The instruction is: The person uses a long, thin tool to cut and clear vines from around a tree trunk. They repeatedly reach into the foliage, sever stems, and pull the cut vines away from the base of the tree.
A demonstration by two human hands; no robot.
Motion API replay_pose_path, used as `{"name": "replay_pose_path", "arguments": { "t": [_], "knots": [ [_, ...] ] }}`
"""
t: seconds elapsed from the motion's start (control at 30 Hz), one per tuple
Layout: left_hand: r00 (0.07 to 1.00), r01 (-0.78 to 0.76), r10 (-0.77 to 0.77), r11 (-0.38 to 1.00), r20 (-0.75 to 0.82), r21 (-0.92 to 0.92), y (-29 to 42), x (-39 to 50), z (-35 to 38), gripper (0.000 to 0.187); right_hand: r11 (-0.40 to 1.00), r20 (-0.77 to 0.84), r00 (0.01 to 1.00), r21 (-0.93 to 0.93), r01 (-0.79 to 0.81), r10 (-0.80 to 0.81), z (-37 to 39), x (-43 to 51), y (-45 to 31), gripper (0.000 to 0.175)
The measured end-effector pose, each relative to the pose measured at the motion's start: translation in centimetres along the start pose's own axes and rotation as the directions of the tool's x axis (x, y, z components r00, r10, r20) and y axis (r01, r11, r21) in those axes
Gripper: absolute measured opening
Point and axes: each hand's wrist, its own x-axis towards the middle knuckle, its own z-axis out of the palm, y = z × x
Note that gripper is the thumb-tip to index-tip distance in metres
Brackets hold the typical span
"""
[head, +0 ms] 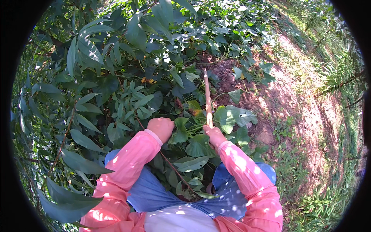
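Note:
My right hand (pixel 215 136) is wrapped around a slender, pale wooden stick (pixel 207 98). Away from me the stick runs over leaves, its far end above reddish soil. Whatever lies at its near end is hidden by my hand and the foliage. My left hand (pixel 162 129) is curled with its back towards me, beside a broad green vine leaf (pixel 180 130). Its fingertips are out of sight, so I cannot tell whether it grips stems. Between the hands are thin green vine stems (pixel 189 131) and heart-shaped leaves (pixel 200 146), one of them yellowing (pixel 194 108).
A leafy branch with a reddish stem (pixel 173 167) crosses low between my knees. Long-leaved branches (pixel 84 139) crowd the left side. Dense vines (pixel 220 26) cover the ground ahead. To the right lies a bare soil strip (pixel 301 113) with weeds and grass (pixel 321 208).

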Motion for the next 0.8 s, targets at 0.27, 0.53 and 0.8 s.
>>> {"name": "replay_pose_path", "arguments": {
  "t": [0.27, 0.53, 0.8],
  "knots": [
    [0.994, 0.104, -0.103, 0.995, -0.033, 0.014, -1.9, -0.2, 0.0, 0.011, 0.944, 0.093, 0.977, 0.255, -0.208, 0.190, 2.9, -8.2, 0.0, 0.011],
    [0.999, -0.020, 0.020, 1.000, -0.025, 0.012, -1.6, 0.3, 1.2, 0.021, 0.848, 0.326, 0.923, 0.412, -0.333, 0.204, 3.9, -13.1, 0.9, 0.010],
    [0.999, -0.001, 0.001, 1.000, 0.042, 0.003, -0.9, 1.0, 1.0, 0.018, 0.919, 0.295, 0.947, 0.324, -0.224, 0.127, 0.3, -8.2, -1.0, 0.009]
  ]
}}
